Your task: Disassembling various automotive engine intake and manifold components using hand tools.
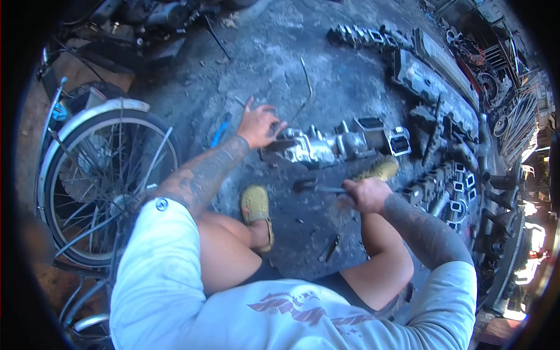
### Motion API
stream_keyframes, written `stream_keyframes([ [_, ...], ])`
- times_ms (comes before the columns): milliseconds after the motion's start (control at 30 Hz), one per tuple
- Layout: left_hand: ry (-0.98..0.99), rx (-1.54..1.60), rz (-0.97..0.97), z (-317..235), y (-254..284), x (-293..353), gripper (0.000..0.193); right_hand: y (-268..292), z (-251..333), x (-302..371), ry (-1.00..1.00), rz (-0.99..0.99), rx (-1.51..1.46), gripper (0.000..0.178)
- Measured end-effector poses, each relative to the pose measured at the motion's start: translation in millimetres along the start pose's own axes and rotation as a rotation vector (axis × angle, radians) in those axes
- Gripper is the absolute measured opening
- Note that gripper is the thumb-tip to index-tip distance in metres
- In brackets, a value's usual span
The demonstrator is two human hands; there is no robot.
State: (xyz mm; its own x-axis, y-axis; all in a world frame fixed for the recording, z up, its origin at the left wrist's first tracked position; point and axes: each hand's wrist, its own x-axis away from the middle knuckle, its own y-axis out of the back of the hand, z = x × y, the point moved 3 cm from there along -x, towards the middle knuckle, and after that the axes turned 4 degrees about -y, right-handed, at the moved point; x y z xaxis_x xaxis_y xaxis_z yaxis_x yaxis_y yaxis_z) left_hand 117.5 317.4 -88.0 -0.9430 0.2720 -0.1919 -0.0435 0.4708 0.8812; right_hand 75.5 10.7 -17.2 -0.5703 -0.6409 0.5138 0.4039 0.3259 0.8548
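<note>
My right hand (367, 195) is wrapped around the handle of a hammer (307, 185). Its dark head, somewhat blurred, points left over the floor, just in front of a silver metal engine manifold (326, 144) with square flanged openings. At the left end of this casting is my left hand (261, 125), with several fingers curled and one sticking up. A thin rod end shows beside that raised finger; what the curled fingers grip is too hidden to name. The manifold lies on the floor, beyond my feet.
A bicycle wheel (111, 186) stands at left. On the right lie a grey engine cover (434, 87) and several manifolds (449, 192). A bent metal tube (308, 84) and a blue strip (220, 133) are on the concrete. My yellow-green clogs (255, 205) flank the work area.
</note>
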Motion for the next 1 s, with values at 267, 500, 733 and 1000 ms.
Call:
stream_keyframes([
  [267,-0.014,-0.002,0.054,-9.1,-6.9,7.0,0.026,33.2,-21.8,-34.6,-0.296,-0.178,0.127,0.020],
  [500,-0.282,-0.083,0.082,-24.5,-24.1,2.3,0.040,-23.8,3.4,6.9,0.417,0.067,0.169,0.032],
  [733,-0.175,0.035,0.071,-6.8,-12.7,-8.3,0.033,-120.6,23.0,-13.3,0.068,0.239,0.085,0.032],
  [1000,-0.408,-0.081,0.119,-26.1,-13.1,-14.4,0.042,-131.2,9.2,-82.2,-0.509,-0.474,-1.228,0.033],
])
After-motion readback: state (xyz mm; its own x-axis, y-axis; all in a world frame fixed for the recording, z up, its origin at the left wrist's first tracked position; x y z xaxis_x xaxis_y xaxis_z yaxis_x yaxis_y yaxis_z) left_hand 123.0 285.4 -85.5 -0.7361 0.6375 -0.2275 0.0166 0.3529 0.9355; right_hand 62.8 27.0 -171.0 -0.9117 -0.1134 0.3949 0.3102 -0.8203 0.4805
